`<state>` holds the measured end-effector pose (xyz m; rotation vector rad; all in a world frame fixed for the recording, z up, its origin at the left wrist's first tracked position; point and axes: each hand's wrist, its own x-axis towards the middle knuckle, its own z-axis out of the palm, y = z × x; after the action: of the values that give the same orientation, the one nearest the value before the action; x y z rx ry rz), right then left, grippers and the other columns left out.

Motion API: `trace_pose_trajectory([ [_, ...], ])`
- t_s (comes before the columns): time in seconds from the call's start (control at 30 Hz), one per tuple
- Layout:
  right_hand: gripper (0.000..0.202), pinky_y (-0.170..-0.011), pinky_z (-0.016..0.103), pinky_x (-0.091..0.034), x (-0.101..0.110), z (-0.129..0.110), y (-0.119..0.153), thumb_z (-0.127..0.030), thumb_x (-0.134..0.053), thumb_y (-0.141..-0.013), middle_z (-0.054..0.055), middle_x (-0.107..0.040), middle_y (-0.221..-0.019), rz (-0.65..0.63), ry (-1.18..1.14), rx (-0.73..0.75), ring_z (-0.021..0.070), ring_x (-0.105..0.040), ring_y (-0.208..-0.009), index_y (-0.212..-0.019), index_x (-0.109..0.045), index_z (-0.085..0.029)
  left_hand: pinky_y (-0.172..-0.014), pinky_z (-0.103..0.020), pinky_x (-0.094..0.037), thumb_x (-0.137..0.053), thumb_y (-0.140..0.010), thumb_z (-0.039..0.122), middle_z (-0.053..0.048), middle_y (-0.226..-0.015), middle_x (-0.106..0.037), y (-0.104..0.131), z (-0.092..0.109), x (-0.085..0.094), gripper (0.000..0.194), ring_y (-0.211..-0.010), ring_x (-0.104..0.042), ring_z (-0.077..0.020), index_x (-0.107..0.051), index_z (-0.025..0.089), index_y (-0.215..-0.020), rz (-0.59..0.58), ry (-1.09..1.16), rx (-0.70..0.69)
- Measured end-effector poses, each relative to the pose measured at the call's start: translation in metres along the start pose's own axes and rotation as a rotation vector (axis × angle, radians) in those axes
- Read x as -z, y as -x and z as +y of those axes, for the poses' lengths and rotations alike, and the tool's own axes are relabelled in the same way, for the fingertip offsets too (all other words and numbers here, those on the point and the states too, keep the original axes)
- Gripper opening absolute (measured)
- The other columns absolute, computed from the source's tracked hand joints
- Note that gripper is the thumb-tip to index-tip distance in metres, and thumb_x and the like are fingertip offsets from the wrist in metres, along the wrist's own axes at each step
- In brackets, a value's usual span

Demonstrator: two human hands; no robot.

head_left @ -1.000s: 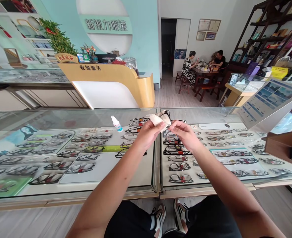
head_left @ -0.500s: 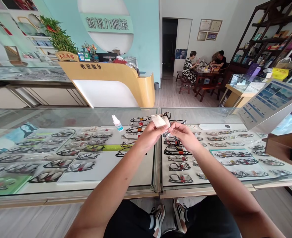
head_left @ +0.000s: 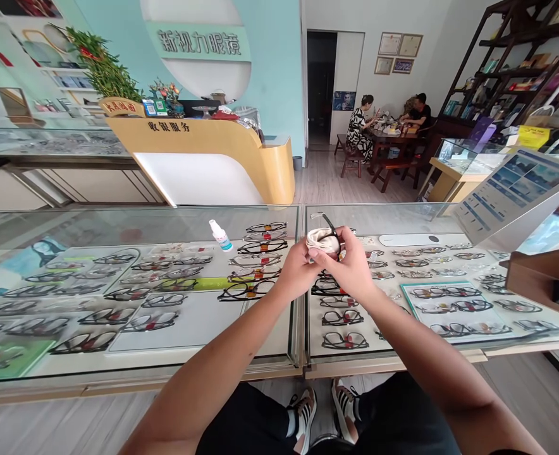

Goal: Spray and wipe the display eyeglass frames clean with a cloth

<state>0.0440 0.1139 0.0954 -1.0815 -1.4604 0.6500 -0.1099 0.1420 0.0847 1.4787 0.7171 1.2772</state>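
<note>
Above the glass counter, both my hands meet around a pair of dark-framed eyeglasses (head_left: 328,222) and a cream cloth (head_left: 321,240). My left hand (head_left: 298,270) is closed on the bunched cloth from the left side. From the right, my right hand (head_left: 354,264) grips the eyeglasses, its thumb pressing along the cloth. One dark temple with a clear tip sticks up beyond the cloth. Cloth and fingers hide most of the lenses. A small white spray bottle (head_left: 221,236) with a blue label stands on the glass left of my hands.
Rows of eyeglasses (head_left: 344,341) lie under the glass of the counter (head_left: 260,341). At right stand a slanted printed display board (head_left: 516,196) and a brown box (head_left: 545,284). Across the aisle is a yellow cashier desk (head_left: 279,170). Two people sit at a dark table (head_left: 386,142) behind.
My right hand has moved up and around the eyeglasses, and the cloth is now bunched around a lens. The eyeglasses have turned, one temple now pointing up and away.
</note>
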Motion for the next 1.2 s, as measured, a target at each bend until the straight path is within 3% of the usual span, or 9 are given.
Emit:
trace_pose_trajectory([
  [0.27,0.04,-0.074,0.037,-0.045,0.003,-0.005,-0.001,-0.058,-0.081,-0.098,0.0,-0.064,-0.083,0.048,0.009,0.055,0.02,-0.055,-0.077,-0.088,-0.058,-0.027,-0.112,-0.045,-0.061,-0.108,-0.072,0.041,-0.013,-0.13,-0.087,0.004,0.003,0.003,0.066,-0.124,-0.08,-0.0339,-0.082,0.02,-0.129,-0.045,0.028,0.031],
  [0.43,0.058,-0.072,0.036,-0.039,0.006,-0.008,-0.004,-0.069,-0.086,-0.094,-0.004,-0.05,-0.077,0.049,-0.028,0.061,0.0176,-0.045,-0.074,-0.079,-0.049,-0.027,-0.107,-0.042,-0.062,-0.103,-0.079,0.051,-0.01,-0.124,-0.087,0.001,-0.001,0.012,0.059,-0.122,-0.08,-0.0329,-0.083,0.021,-0.126,-0.142,0.114,0.032],
  [0.6,0.069,-0.065,0.034,-0.033,0.01,-0.011,-0.008,-0.081,-0.089,-0.086,-0.006,-0.042,-0.075,-0.034,-0.216,-0.036,0.0156,-0.038,-0.07,-0.078,-0.046,-0.028,-0.113,-0.046,-0.061,-0.099,-0.087,0.06,-0.01,-0.128,-0.087,0.0,0.002,0.014,0.06,-0.128,-0.078,-0.0337,-0.085,0.023,-0.132,-0.171,0.137,0.061],
  [0.73,0.071,-0.066,0.033,-0.037,0.01,-0.01,-0.011,-0.087,-0.088,-0.083,-0.004,-0.047,-0.077,-0.103,-0.27,-0.071,0.0163,-0.039,-0.072,-0.082,-0.049,-0.028,-0.109,-0.044,-0.061,-0.1,-0.085,0.064,-0.01,-0.12,-0.088,-0.001,0.006,0.012,0.059,-0.122,-0.08,-0.0334,-0.088,0.021,-0.125,-0.128,0.09,0.078],
  [0.9,0.07,-0.081,0.035,-0.051,0.011,-0.01,-0.013,-0.093,-0.082,-0.084,0.001,-0.065,-0.094,-0.141,-0.275,-0.097,0.0201,-0.056,-0.088,-0.097,-0.062,-0.027,-0.11,-0.045,-0.06,-0.105,-0.079,0.061,-0.009,-0.118,-0.089,-0.006,0.005,0.011,0.058,-0.117,-0.082,-0.0318,-0.09,0.022,-0.118,0.011,0.227,0.075],
  [1.03,0.064,-0.081,0.035,-0.05,0.017,-0.008,-0.015,-0.089,-0.076,-0.091,0.0,-0.062,-0.085,-0.186,-0.232,-0.131,0.0198,-0.054,-0.084,-0.089,-0.065,-0.027,-0.113,-0.048,-0.06,-0.109,-0.072,0.055,-0.011,-0.119,-0.09,-0.013,0.009,0.015,0.052,-0.119,-0.083,-0.0338,-0.091,0.022,-0.107,0.071,0.391,0.071],
  [1.2,0.058,-0.078,0.037,-0.048,0.02,-0.003,-0.017,-0.083,-0.083,-0.089,0.001,-0.064,-0.084,-0.209,-0.192,-0.148,0.021,-0.056,-0.082,-0.086,-0.072,-0.025,-0.112,-0.045,-0.061,-0.109,-0.074,0.053,-0.01,-0.118,-0.09,-0.017,0.014,0.019,0.048,-0.12,-0.083,-0.0317,-0.091,0.022,-0.105,0.111,0.434,0.057],
])
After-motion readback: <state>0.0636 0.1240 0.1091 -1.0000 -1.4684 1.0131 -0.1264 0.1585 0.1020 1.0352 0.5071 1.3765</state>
